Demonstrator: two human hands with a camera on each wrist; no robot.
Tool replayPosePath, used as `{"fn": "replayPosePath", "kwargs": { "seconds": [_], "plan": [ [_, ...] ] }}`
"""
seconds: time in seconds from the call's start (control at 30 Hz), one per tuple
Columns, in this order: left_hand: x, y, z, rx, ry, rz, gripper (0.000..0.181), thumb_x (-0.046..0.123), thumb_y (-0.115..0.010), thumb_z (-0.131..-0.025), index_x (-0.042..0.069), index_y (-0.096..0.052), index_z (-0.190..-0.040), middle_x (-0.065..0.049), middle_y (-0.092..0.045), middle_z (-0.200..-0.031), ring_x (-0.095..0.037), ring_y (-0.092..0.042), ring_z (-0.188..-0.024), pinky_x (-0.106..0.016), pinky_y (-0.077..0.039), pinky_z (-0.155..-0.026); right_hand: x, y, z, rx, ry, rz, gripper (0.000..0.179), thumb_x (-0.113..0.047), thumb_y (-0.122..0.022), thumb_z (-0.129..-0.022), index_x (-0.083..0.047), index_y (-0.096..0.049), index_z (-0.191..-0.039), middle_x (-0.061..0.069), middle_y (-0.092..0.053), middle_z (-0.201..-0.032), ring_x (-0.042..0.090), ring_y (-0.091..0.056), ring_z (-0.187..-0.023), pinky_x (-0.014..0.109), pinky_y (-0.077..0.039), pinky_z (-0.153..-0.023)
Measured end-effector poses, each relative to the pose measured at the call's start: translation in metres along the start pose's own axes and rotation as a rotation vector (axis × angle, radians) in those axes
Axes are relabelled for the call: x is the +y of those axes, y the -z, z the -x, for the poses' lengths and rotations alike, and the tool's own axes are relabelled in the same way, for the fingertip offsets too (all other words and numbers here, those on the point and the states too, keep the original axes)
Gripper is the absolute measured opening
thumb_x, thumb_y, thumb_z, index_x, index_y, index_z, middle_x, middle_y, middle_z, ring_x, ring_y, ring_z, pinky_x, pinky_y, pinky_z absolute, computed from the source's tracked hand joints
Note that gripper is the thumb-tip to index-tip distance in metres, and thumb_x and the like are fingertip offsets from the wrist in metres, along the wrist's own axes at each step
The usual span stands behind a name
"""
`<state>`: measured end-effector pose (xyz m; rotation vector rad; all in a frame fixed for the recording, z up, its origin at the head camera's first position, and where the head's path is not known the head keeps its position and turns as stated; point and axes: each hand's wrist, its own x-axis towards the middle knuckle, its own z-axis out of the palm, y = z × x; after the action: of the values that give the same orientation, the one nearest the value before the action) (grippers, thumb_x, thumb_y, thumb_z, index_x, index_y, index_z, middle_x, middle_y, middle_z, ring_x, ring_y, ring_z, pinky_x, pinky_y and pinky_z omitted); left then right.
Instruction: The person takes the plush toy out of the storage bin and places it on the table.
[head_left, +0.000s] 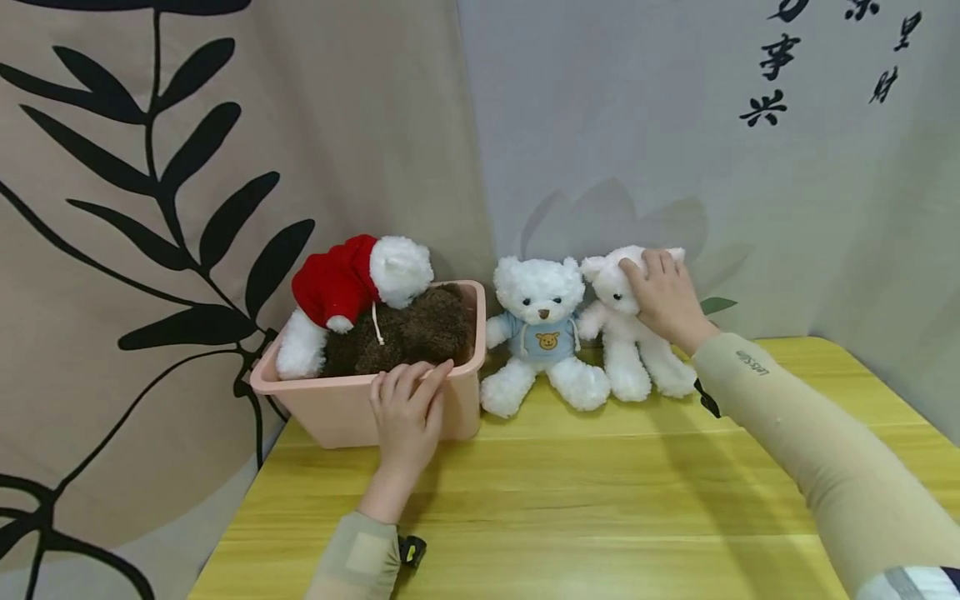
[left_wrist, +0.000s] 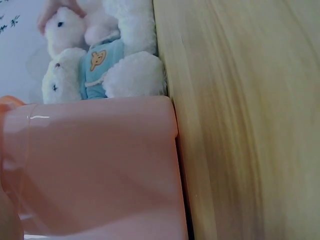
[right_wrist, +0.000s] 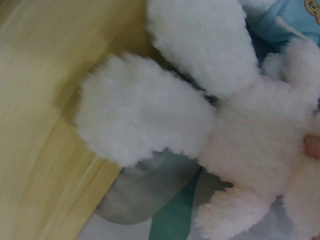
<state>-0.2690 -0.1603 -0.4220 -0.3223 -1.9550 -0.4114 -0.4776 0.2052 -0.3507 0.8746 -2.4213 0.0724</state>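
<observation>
In the head view my left hand is at the front rim of a pink plastic bin, fingertips hooked over the edge. Inside lie a brown curly plush toy and a white plush toy in a red hooded top, tipped on its side across it. My right hand grips the head of a pale pink plush animal, covering one side of its face; the toy sits upright on the table. In the right wrist view its fuzzy body and legs show, with a fingertip at the right edge.
Between bin and pale pink toy sits a white teddy bear in a light blue hoodie. The yellow wood-grain table backs onto a printed cloth with leaf patterns and black characters. The table's left edge runs near the bin.
</observation>
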Motion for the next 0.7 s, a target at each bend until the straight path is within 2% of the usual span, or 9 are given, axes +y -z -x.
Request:
{"fn": "replayPosePath", "kwargs": {
  "seconds": [0.1,0.3,0.47,0.7],
  "plan": [
    [-0.001,0.000,-0.001,0.003,-0.003,0.000,0.030,0.017,-0.060,-0.092,0.023,-0.070,-0.119,-0.006,-0.063,-0.107,-0.033,-0.052,-0.104,-0.061,-0.024,-0.098,0.000,-0.002,0.002,0.038,-0.051,-0.007,0.070,-0.005,-0.074,-0.076,-0.004,-0.035,-0.134,0.035,-0.032,-0.132,0.053,-0.033,-0.121,0.065,-0.031,-0.094],
    [0.000,-0.002,0.000,-0.006,-0.007,-0.004,0.030,0.017,-0.061,-0.091,0.023,-0.070,-0.119,-0.006,-0.062,-0.107,-0.033,-0.052,-0.105,-0.062,-0.024,-0.098,0.005,-0.010,0.015,-0.008,-0.118,-0.014,0.093,-0.028,-0.084,-0.074,-0.008,-0.026,-0.145,0.032,-0.025,-0.140,0.051,-0.030,-0.125,0.065,-0.029,-0.093],
    [0.000,-0.001,0.000,0.005,-0.005,0.005,0.029,0.016,-0.063,-0.090,0.022,-0.071,-0.118,-0.006,-0.063,-0.106,-0.033,-0.052,-0.104,-0.063,-0.024,-0.097,0.007,-0.010,0.018,-0.049,-0.121,-0.015,0.106,-0.031,-0.084,-0.074,-0.016,-0.016,-0.153,0.032,-0.021,-0.146,0.049,-0.027,-0.129,0.065,-0.030,-0.091],
    [-0.003,-0.002,0.001,0.014,-0.012,0.010,0.030,0.015,-0.063,-0.090,0.022,-0.071,-0.118,-0.007,-0.063,-0.106,-0.033,-0.052,-0.104,-0.063,-0.024,-0.097,0.012,0.003,0.017,-0.106,-0.102,-0.043,0.108,-0.039,-0.079,-0.075,-0.020,-0.011,-0.156,0.029,-0.021,-0.148,0.048,-0.027,-0.131,0.065,-0.031,-0.091]
  ]
}}
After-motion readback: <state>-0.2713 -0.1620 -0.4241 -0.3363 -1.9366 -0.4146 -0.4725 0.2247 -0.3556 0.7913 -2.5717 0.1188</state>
